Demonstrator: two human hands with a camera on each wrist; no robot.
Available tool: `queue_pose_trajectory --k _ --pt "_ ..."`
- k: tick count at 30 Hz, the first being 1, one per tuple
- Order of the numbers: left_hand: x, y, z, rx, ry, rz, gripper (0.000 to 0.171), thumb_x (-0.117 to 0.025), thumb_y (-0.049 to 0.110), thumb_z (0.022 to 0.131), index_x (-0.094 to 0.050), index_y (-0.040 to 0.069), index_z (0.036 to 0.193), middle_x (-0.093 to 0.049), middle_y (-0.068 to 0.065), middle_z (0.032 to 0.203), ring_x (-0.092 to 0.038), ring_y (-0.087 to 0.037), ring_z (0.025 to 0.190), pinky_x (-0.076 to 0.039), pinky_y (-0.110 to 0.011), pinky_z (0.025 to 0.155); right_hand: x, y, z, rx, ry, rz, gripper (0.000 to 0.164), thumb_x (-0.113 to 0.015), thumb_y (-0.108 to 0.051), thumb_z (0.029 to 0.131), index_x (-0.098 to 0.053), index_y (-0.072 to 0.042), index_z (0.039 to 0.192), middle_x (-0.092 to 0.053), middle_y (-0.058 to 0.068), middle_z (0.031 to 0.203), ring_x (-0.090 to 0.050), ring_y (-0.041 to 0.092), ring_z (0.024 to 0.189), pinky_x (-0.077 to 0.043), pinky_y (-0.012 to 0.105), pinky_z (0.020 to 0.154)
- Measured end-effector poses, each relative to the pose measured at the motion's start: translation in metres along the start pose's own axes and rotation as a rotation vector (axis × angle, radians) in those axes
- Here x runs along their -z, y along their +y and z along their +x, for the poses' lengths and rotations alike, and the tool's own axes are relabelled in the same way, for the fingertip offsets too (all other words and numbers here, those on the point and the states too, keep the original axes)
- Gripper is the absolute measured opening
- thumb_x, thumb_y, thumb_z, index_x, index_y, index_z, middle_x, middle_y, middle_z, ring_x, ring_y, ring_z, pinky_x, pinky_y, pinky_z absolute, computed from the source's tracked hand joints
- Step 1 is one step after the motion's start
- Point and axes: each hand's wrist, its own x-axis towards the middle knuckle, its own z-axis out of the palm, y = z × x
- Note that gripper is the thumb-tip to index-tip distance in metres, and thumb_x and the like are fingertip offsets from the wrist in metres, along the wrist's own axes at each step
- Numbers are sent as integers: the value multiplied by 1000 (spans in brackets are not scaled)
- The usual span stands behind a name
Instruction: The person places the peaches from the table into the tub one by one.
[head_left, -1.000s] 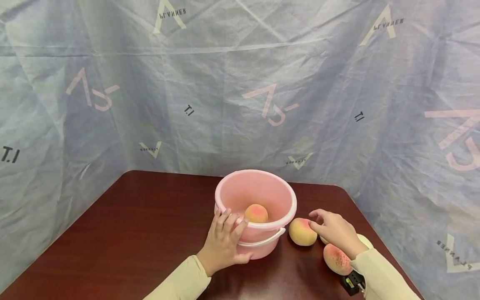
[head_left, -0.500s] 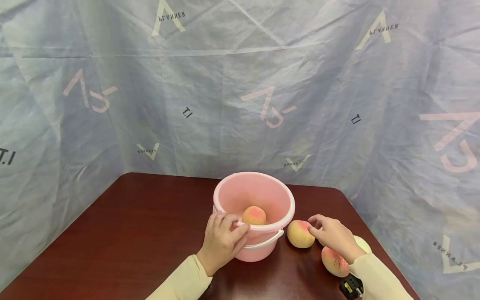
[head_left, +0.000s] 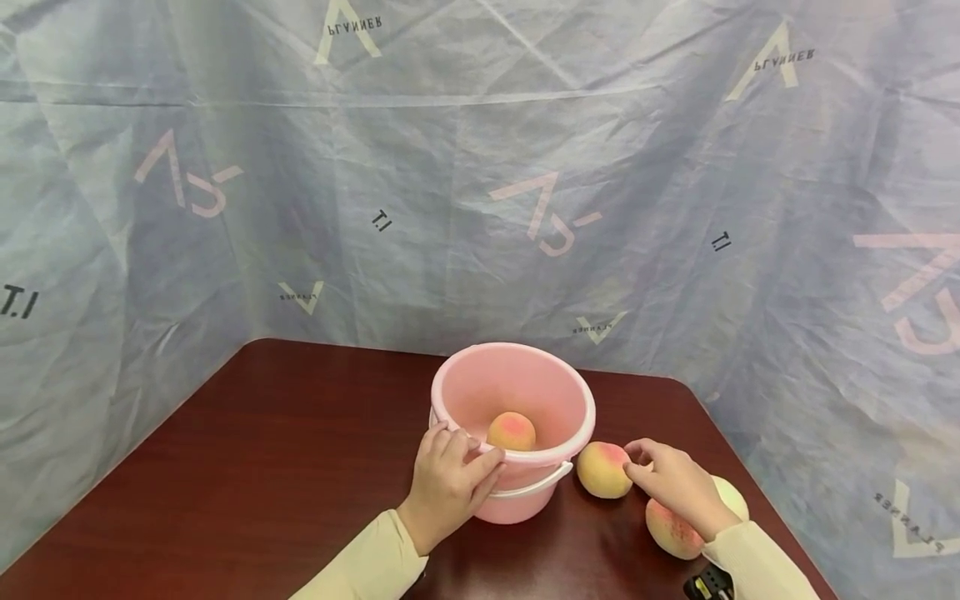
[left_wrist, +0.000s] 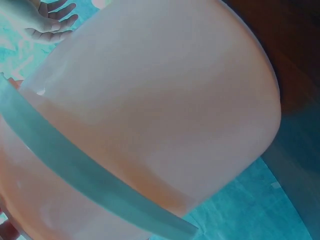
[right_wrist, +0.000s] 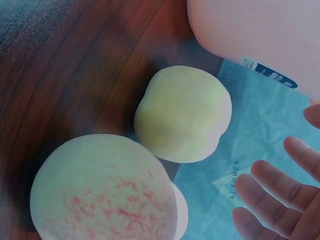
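A pink bucket (head_left: pixel 517 500) with a white handle (head_left: pixel 532 483) stands on the table, and a peach (head_left: pixel 512 431) lies inside it. My left hand (head_left: pixel 448 492) grips the near-left rim with its fingers over the edge. In the left wrist view the bucket wall (left_wrist: pixel 165 90) fills most of the picture. My right hand (head_left: pixel 675 483) hovers to the right of a yellow peach (head_left: pixel 603 471) beside the bucket. Its fingers are spread and relaxed in the right wrist view, apart from that peach (right_wrist: pixel 182 115), and hold nothing.
A red-speckled peach (head_left: pixel 671 529) lies under the right forearm. Behind it a paler fruit (head_left: pixel 730 497) is partly hidden. The dark red-brown table (head_left: pixel 300 467) is enclosed by grey printed cloth (head_left: pixel 420 167) at the back and sides.
My left thumb has moved up from the bucket's side to its rim. My right hand has lowered slightly beside the yellow peach. The head view has shifted a little.
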Motion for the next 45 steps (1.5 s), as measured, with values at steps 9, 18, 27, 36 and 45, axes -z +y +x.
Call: queue_pose_trajectory --k 9,18,27,36,45 --pt "-1 -2 2 -7 -9 1 26 -50 30 98 -67 18 83 -45 -2 71 -47 -21 64 -44 -43 68 1 10 -5 -5 10 -16 33 -56 -30 91 -64 -8 115 -60 15 114 -59 21 88 -48 42 70" --pt "-1 0 1 5 -17 -22 24 -51 28 97 -68 17 82 -45 -3 72 -44 -22 64 -42 -42 68 -1 27 -11 46 29 -15 23 -58 -24 91 -63 -8 106 -62 3 96 -55 24 91 -45 40 74" --pt "-1 0 2 14 -15 -27 24 -50 26 96 -67 18 81 -44 -3 73 -42 -23 63 -41 -42 70 5 42 -14 -28 -7 -114 32 -62 -29 89 -64 -5 111 -65 12 100 -63 32 91 -49 49 74" --pt "-1 1 1 23 -15 -30 24 -50 25 96 -67 18 80 -45 -3 73 -43 -23 63 -41 -42 70 -1 52 -20 -8 9 -145 27 -61 -25 88 -67 -6 105 -63 5 92 -60 29 91 -48 46 73" --pt "1 1 3 26 -24 -35 23 -48 23 95 -67 18 82 -45 -4 74 -43 -22 64 -41 -43 70 -3 56 -22 -22 -20 -113 30 -60 -25 89 -65 -3 109 -64 9 99 -60 32 96 -49 47 74"
